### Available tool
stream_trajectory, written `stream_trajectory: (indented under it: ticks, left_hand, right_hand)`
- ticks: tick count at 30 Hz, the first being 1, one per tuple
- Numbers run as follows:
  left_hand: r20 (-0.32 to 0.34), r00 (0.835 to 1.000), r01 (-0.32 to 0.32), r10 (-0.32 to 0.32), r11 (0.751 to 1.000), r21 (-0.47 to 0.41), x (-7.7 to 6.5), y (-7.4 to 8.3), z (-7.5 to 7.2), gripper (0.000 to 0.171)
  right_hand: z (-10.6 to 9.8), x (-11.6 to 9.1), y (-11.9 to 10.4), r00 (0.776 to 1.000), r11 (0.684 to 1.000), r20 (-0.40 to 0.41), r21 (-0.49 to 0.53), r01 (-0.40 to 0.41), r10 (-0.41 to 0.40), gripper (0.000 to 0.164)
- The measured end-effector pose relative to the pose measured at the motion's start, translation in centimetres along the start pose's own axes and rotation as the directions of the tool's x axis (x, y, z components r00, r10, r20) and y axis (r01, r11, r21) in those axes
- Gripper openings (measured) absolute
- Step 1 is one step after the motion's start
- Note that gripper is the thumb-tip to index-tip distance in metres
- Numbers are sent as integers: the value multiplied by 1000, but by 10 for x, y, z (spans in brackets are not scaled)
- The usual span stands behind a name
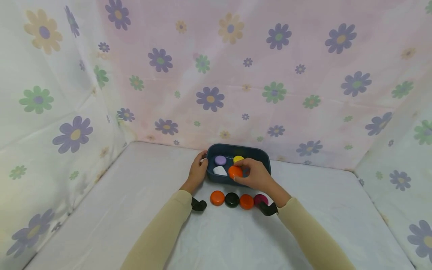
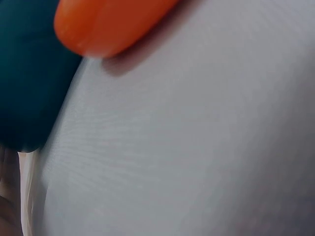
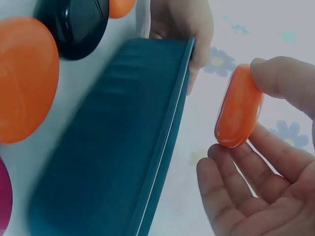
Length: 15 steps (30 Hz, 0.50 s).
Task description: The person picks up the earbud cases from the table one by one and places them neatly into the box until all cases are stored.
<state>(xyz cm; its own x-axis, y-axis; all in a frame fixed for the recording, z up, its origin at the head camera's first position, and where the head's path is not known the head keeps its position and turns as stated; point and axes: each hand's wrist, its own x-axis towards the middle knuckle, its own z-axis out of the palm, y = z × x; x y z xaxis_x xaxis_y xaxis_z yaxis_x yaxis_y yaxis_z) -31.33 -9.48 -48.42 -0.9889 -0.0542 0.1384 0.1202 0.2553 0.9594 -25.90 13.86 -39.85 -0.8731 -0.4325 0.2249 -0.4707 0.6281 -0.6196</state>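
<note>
In the head view a dark teal bin (image 1: pixel 249 149) stands near the back of the table. My left hand (image 1: pixel 197 170) grips the bin's left end at the rim. Over the bin, my right hand (image 1: pixel 257 175) pinches a smooth, glossy orange disc (image 1: pixel 235 172) between thumb and fingers. The right wrist view shows this orange disc (image 3: pixel 239 105) on edge, above the rim level. Inside the bin lie a lilac disc (image 1: pixel 220 160), a yellow disc (image 1: pixel 238 159) and a white piece (image 1: pixel 220 171). My right hand hides part of the bin's right side.
In front of the bin, a row holds an orange disc (image 1: pixel 217 198), a black disc (image 1: pixel 231 200), another orange disc (image 1: pixel 246 201) and a magenta disc (image 1: pixel 260 198), partly behind the right wrist's black mount (image 1: pixel 269 209). A flowered curtain (image 1: pixel 189 86) encloses the white table (image 1: pixel 222 240).
</note>
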Motion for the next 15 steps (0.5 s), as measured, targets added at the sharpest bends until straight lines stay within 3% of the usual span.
stream_trajectory:
  ticks: [15]
  left_hand:
    - [11,1000,-17,17,1000,-2,0,0,0,43]
  right_hand:
    - [15,-22,-17,993,996,81,27,89,-91,38]
